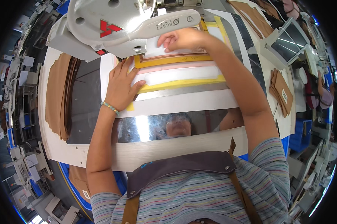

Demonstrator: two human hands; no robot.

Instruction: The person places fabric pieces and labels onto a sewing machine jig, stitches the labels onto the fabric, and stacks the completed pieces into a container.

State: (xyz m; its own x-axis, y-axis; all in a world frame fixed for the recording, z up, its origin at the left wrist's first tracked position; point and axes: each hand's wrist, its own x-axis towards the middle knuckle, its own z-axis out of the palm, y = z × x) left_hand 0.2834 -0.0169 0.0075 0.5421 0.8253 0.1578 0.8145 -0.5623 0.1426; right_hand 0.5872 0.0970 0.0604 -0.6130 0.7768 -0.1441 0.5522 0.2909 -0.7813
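"Hands first: what are they doing?"

"Left hand (120, 84) palm down, fingers extended and slightly spread, thumb apart; fingertips at the left end of the yellow frame (176, 59), no grasp seen. Right hand (187, 38) blurred, fingers loosely curled above the frame's interior; cannot tell whether it has hold of anything."

"Containers?"

"Blue bin (65, 171) below the left edge of the bench (198, 142), partly hidden; brown pieces (78, 178) lie in it, one with a white label. Blue crate (301, 136) at right, beyond the bench; contents not legible from this angle."

"Frame: position, appearance?"

"Partly beneath the sewing machine (118, 22), on the layered white sheet (176, 105). Flat, straight-sided, deep yellow, dark marks on its near bar; brownish inner edge, white surface within. Pink strip just on the near side, then pale yellow tape (183, 83)."

"Anything flanking it?"

"Brown stack (57, 97) at left, long and layered; smaller labelled brown bundle (280, 91) at right. Both on the bench."
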